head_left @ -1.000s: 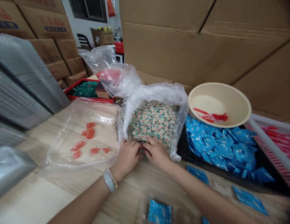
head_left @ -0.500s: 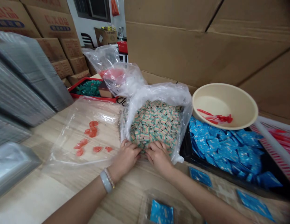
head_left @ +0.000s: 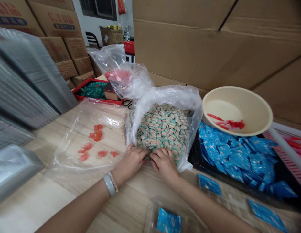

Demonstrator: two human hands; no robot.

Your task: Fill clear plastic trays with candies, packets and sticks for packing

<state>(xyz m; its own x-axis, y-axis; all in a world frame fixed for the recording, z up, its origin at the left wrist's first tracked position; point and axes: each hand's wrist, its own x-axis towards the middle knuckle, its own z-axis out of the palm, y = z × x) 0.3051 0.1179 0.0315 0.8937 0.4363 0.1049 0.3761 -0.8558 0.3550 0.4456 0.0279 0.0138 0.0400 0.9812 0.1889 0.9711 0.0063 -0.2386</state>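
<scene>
A clear plastic bag lies open around a heap of small striped paper pieces in green, pink and cream. My left hand reaches over the near edge of the heap, its fingers bent and closed on a few pieces. Close beside it, my right hand curls its fingers on the same pieces, so the fingertips of both hands almost meet. The undersides of the fingers are hidden, and how many pieces they hold cannot be made out.
Left of the heap, orange pieces lie by a flat plastic bag. A black tray of blue packets stands at right, under a cream basin with red sticks. A clear box with a blue packet sits in front. Cardboard boxes rise behind.
The view has shifted slightly, moving most things a little to the right. Both hands stay at the heap's near edge, with fingers only slightly shifted.
</scene>
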